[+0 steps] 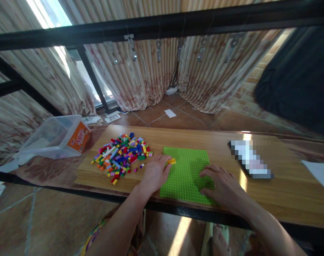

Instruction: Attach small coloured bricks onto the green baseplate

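While both hands work at the front edge of the wooden tabletop, the scene reads so:

Left hand: the left hand lies at the left edge of the green baseplate, its fingers pinched together on a small yellow brick.
Yellow brick: it sits at the upper left part of the baseplate, touching the studs as far as can be told.
Right hand: the right hand rests palm down on the lower right part of the baseplate, fingers spread flat and apart, holding nothing.
Green baseplate: it lies flat near the front edge of the tabletop, between the two hands, bare apart from the yellow brick.
Brick pile: a heap of loose coloured bricks lies just left of the baseplate, a few stray pieces near the left hand.
Plastic tub: a clear plastic tub with an orange label lies tilted at the left end, well apart from the baseplate.
Phone: a dark, blurred-out phone lies right of the baseplate.
Background: striped curtains hang behind, under a black metal bar.
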`<action>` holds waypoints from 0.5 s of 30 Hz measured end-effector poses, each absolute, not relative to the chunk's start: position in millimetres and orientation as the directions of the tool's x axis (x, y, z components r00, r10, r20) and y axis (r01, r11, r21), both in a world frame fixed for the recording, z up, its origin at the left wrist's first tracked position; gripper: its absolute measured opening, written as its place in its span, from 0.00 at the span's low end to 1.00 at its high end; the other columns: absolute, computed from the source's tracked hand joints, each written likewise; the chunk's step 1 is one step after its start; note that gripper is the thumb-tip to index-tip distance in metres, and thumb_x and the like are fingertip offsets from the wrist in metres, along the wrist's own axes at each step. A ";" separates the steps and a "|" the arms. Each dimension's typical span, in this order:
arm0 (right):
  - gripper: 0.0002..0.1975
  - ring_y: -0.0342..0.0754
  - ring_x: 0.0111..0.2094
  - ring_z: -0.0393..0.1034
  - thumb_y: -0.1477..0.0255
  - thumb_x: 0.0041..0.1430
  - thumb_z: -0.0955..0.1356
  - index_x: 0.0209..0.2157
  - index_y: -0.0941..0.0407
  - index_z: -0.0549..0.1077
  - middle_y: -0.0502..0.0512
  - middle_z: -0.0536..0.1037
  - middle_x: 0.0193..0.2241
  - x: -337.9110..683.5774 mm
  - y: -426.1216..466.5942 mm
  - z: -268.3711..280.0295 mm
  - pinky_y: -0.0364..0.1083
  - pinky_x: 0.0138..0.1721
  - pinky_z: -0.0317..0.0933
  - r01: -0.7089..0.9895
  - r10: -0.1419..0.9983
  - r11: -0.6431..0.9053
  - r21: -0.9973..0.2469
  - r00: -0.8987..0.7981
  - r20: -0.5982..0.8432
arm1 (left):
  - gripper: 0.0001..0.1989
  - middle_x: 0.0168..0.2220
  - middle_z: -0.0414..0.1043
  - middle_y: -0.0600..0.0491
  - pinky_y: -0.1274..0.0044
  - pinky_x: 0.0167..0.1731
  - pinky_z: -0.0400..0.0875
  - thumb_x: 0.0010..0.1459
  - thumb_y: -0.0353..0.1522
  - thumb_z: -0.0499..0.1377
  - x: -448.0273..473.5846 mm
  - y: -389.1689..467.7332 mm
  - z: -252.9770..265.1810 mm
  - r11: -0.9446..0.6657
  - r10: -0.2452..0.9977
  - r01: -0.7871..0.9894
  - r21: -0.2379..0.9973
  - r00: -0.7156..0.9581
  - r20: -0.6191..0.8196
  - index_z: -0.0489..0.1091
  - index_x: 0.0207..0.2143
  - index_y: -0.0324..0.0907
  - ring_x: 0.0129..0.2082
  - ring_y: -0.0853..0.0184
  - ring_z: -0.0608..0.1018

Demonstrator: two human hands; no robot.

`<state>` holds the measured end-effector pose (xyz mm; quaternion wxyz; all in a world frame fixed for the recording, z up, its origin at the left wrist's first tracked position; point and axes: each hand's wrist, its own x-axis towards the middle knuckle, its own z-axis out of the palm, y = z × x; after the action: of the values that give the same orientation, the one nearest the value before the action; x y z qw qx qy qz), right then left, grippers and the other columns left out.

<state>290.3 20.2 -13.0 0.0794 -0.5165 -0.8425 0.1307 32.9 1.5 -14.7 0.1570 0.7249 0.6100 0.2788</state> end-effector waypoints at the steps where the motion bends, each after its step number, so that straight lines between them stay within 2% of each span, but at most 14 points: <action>1: 0.16 0.58 0.46 0.71 0.72 0.45 0.74 0.39 0.50 0.77 0.55 0.76 0.46 290.0 20.4 -12.4 0.57 0.46 0.60 0.851 0.893 0.431 -0.301 -0.450 0.008 | 0.09 0.44 0.75 0.49 0.68 0.49 0.68 0.63 0.31 0.53 35.8 2.5 -14.7 -0.202 0.973 0.788 0.581 0.096 0.209 0.70 0.45 0.42 0.46 0.61 0.75; 5: 0.10 0.56 0.42 0.73 0.67 0.52 0.71 0.38 0.52 0.77 0.56 0.79 0.40 282.9 24.1 -7.4 0.56 0.45 0.61 0.844 0.913 0.405 -0.352 -0.393 0.109 | 0.09 0.43 0.77 0.50 0.71 0.48 0.69 0.64 0.32 0.53 48.2 7.1 -13.8 -0.197 0.976 0.688 0.698 0.066 0.209 0.71 0.44 0.43 0.45 0.63 0.76; 9: 0.12 0.49 0.37 0.73 0.66 0.60 0.66 0.44 0.53 0.76 0.55 0.79 0.37 265.3 27.7 0.5 0.52 0.43 0.65 0.711 0.913 0.406 -0.574 -0.337 0.229 | 0.11 0.38 0.78 0.52 0.75 0.39 0.71 0.65 0.35 0.52 59.3 12.2 -14.0 -0.145 0.988 0.500 0.854 0.034 0.148 0.72 0.41 0.42 0.36 0.66 0.78; 11: 0.13 0.49 0.39 0.73 0.68 0.62 0.66 0.47 0.53 0.74 0.56 0.78 0.41 255.0 28.3 1.9 0.52 0.45 0.66 0.634 0.894 0.446 -0.632 -0.353 0.277 | 0.11 0.33 0.77 0.53 0.76 0.34 0.71 0.64 0.35 0.51 62.2 15.0 -15.0 -0.100 0.995 0.407 0.908 0.035 0.094 0.72 0.38 0.42 0.32 0.67 0.77; 15: 0.13 0.50 0.46 0.71 0.70 0.63 0.65 0.48 0.50 0.75 0.55 0.78 0.43 238.2 29.5 -1.9 0.52 0.49 0.65 0.536 0.829 0.550 -0.640 -0.446 0.338 | 0.12 0.26 0.73 0.55 0.78 0.31 0.69 0.63 0.36 0.52 63.1 19.3 -16.8 -0.059 0.997 0.264 0.963 0.069 0.042 0.71 0.34 0.40 0.27 0.69 0.76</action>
<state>238.2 29.5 -1.9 0.3217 -0.4166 -0.8193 0.2272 63.1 19.3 -16.8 0.4309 0.5905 0.5338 0.4250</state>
